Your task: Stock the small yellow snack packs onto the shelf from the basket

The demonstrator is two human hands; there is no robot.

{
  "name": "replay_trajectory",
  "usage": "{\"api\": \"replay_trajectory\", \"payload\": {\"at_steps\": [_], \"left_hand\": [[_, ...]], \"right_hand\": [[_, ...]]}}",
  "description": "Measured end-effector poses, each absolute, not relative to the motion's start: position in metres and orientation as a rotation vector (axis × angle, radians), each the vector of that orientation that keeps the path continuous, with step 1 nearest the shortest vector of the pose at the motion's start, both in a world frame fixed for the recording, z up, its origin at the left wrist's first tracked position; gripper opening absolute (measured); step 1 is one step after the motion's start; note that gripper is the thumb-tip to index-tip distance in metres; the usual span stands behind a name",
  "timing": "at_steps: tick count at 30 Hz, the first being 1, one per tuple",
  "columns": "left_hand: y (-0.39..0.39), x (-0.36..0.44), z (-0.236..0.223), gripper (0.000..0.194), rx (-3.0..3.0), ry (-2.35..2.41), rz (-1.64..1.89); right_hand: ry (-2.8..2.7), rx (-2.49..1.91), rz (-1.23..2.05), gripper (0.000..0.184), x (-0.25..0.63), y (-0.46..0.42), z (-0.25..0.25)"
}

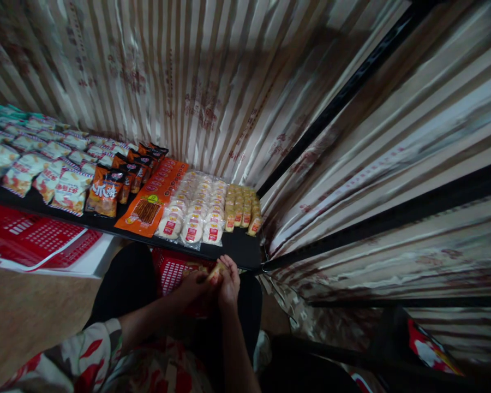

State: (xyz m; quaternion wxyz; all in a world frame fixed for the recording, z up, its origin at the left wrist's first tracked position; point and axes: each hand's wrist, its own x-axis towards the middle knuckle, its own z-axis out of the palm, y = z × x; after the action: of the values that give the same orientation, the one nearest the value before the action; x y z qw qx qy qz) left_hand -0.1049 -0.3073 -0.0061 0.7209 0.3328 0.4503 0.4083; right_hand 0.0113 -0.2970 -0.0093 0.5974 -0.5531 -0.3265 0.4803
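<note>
Above my lap, a small yellow wrapped snack [216,271] is between my two hands. My right hand [229,283] curls around it from the right, and the fingers of my left hand [193,288] close on its left side. A red plastic basket [169,273] sits between my knees, under the hands; what lies in it is mostly hidden. Just beyond, rows of similar yellow wrapped snacks [239,206] stand at the right end of the black shelf [243,250]. To their left are rows of round white crackers [192,213] in clear wrappers.
Further left on the shelf lie a flat orange snack packet [151,202], orange-brown bags [104,194] and many white snack bags [71,188]. Another red basket [36,234] is below left. Striped curtain [213,82] and black metal bars [335,103] enclose the back and right.
</note>
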Motion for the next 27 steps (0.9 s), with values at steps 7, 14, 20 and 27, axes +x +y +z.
{"api": "replay_trajectory", "payload": {"at_steps": [7, 14, 20, 27], "left_hand": [[-0.298, -0.089, 0.001, 0.023, 0.689, 0.930, 0.962], [-0.282, -0.072, 0.034, 0.020, 0.729, 1.034, 1.016], [-0.263, -0.054, 0.031, 0.019, 0.841, 1.109, 1.075], [-0.238, -0.034, 0.017, 0.021, 1.008, 1.153, 1.087]], "right_hand": [[-0.659, -1.355, 1.023, 0.064, 0.016, -0.291, -0.006], [-0.678, -1.430, 0.961, 0.056, 0.018, -0.286, 0.002], [-0.763, -1.508, 0.832, 0.050, 0.025, -0.280, 0.010], [-0.974, -1.685, 0.539, 0.051, 0.045, -0.263, 0.014]]}}
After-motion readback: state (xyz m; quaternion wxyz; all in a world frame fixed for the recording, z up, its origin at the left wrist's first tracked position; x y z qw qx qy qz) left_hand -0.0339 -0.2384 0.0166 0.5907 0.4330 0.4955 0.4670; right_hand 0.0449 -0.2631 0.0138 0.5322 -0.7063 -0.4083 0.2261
